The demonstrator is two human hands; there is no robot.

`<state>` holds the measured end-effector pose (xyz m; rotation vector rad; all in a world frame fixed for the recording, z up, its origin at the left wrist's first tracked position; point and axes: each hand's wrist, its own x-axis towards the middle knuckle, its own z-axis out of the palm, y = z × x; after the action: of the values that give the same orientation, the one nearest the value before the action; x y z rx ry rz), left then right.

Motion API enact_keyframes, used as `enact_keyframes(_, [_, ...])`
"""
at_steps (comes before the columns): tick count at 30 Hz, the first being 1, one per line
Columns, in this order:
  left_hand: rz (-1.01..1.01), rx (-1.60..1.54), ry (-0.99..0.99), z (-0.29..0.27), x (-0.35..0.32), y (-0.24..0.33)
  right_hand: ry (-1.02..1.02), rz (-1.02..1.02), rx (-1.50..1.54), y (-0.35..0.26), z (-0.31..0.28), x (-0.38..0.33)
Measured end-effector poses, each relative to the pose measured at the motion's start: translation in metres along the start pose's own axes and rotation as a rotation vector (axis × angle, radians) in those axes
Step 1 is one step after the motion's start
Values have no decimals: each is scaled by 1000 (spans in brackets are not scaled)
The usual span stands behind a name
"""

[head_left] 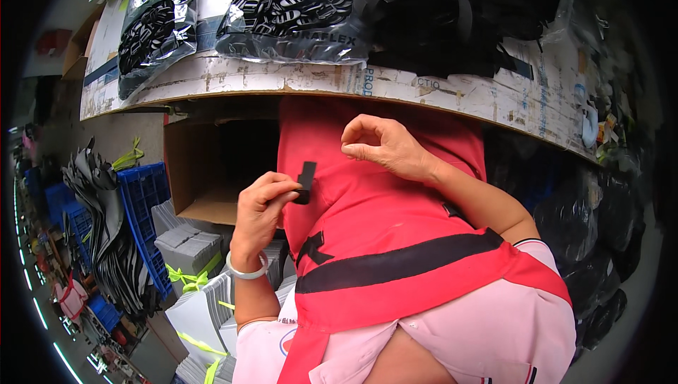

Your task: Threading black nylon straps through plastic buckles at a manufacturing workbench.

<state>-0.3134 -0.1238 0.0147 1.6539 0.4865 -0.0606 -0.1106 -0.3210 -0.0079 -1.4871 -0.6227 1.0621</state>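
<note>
My left hand (265, 204), with a pale bangle at its wrist, pinches a short black strap piece (306, 181) between thumb and fingertips. The strap stands up from the fingers over my red apron (381, 200), its lower end partly hidden by them. My right hand (388, 145) hovers above the apron, apart from the strap. Its thumb and fingers curl into a ring, tips close together, with nothing visible in them. A black strip piece (314, 248) lies on the apron near my left wrist.
Ahead is a worn cardboard-covered table (296, 79) bearing a clear bag of small black-and-white parts (289, 6), a smaller bag (148, 38) and a dark heap (459, 17). An open carton (212, 207), blue crate (143, 204) and tied grey bundles (189, 248) stand at left.
</note>
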Motion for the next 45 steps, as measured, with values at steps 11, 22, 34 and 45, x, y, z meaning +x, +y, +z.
enact_keyframes(11, [-84, -911, 395, -22, 17, -98, 673, -357, -1231, -9, -79, 68])
enact_keyframes(22, [-11, -719, 72, 53, 63, -33, 443, -417, -669, -59, -42, 14])
enact_keyframes(34, [142, -247, 203, 84, 65, -23, 38, 333, 312, -12, 6, 5])
enact_keyframes(45, [420, 101, 260, 75, 72, -22, 101, 217, 404, -1, 5, 9])
